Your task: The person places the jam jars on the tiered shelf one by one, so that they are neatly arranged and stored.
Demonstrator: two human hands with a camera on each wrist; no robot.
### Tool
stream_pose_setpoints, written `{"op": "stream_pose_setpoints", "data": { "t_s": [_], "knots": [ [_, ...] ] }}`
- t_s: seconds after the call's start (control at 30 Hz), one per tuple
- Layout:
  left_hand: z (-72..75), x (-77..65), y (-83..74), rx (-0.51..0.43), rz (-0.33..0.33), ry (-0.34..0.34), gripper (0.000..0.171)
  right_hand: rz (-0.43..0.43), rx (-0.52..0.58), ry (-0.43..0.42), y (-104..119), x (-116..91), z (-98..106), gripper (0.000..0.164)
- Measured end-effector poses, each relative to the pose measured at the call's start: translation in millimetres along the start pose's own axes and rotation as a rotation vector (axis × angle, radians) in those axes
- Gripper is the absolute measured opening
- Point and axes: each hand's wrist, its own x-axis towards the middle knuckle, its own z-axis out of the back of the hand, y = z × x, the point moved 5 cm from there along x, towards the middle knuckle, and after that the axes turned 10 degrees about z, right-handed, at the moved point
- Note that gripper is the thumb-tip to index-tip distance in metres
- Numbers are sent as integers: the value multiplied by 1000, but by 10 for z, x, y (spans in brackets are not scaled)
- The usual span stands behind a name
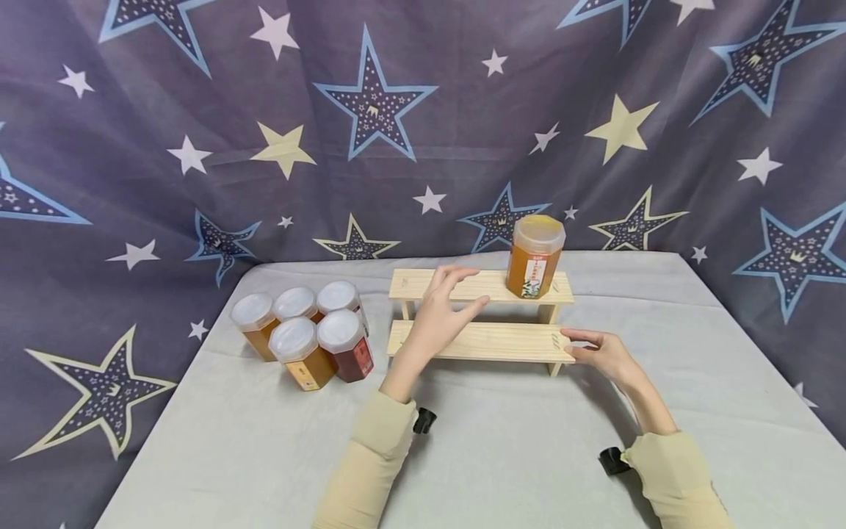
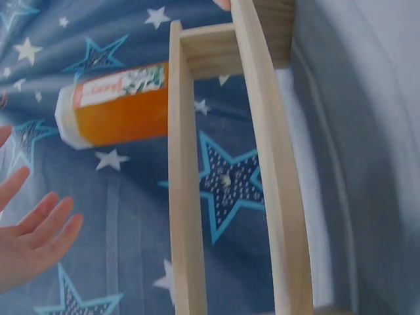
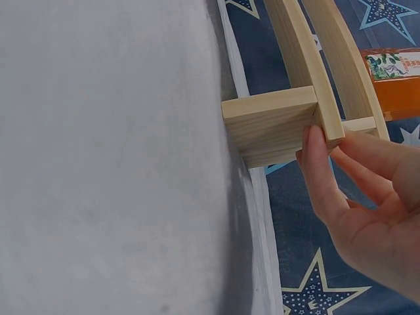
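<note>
A two-tier wooden stand (image 1: pixel 479 340) sits on the cloth-covered table. On the right part of its upper shelf stands a honey jar (image 1: pixel 534 258), amber with a white lid and a label. My right hand (image 1: pixel 603 355) pinches the right end of the lower shelf between thumb and fingers; the right wrist view shows the fingertips (image 3: pixel 316 139) at that board's end. My left hand (image 1: pixel 441 312) hovers over the left half of the stand, fingers spread and holding nothing. In the left wrist view the left hand (image 2: pixel 36 239) appears apart from the boards.
Several lidded jars stand grouped left of the stand, among them a dark red jar (image 1: pixel 349 353) and an amber jar (image 1: pixel 307 360) in front. Behind the table (image 1: pixel 509 448) hangs a star-patterned curtain (image 1: pixel 456 132).
</note>
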Motion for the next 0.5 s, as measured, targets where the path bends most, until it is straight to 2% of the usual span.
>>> {"op": "stream_pose_setpoints", "data": {
  "t_s": [0.3, 0.5],
  "knots": [
    [272, -123, 143, 69, 25, -4, 40, -4, 9, 4, -2, 2, 6, 44],
    [440, -185, 231, 105, 92, 27, 41, -1, -6, -1, -2, -1, 13, 44]
  ]
}}
